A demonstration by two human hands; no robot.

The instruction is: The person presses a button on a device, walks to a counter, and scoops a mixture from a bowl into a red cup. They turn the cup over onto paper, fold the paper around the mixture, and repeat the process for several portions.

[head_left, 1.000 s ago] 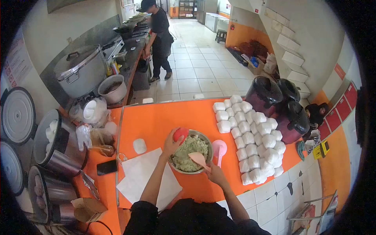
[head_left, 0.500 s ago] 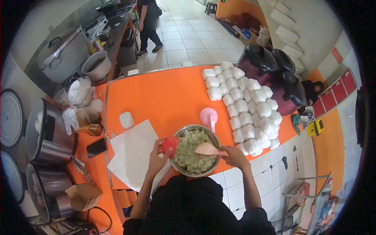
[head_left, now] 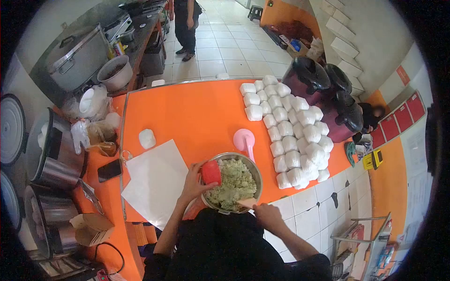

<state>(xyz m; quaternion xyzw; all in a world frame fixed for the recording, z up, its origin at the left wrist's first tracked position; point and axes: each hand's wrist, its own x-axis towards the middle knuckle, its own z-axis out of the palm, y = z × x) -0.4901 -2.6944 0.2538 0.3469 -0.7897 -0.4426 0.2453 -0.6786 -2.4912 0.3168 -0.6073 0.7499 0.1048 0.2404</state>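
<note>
One round steel bowl (head_left: 253, 169) of lumpy pale-green mash sits at the near edge of the orange counter (head_left: 197, 112), with bare counter open beyond it. The left hand (head_left: 193, 182) curls its fingers around one small red cup (head_left: 211, 172) at the bowl's rim. The right hand (head_left: 267, 216) closes on one beige paddle (head_left: 247, 202). Roughly thirty white wrapped packets (head_left: 290, 136) lie to the right.

The round steel bowl (head_left: 258, 169) sits at the near edge of the orange counter (head_left: 197, 112), straight before me. My left hand (head_left: 193, 183) holds the red plastic cup (head_left: 211, 172) over the bowl's left rim. My right hand (head_left: 267, 216) holds the pale flat paddle (head_left: 247, 202) at its near rim. White paper sheets (head_left: 154, 180) lie to the bowl's left, the pink plastic scoop (head_left: 244, 139) just behind it, and rows of white wrapped packets (head_left: 290, 126) to its right.
</note>
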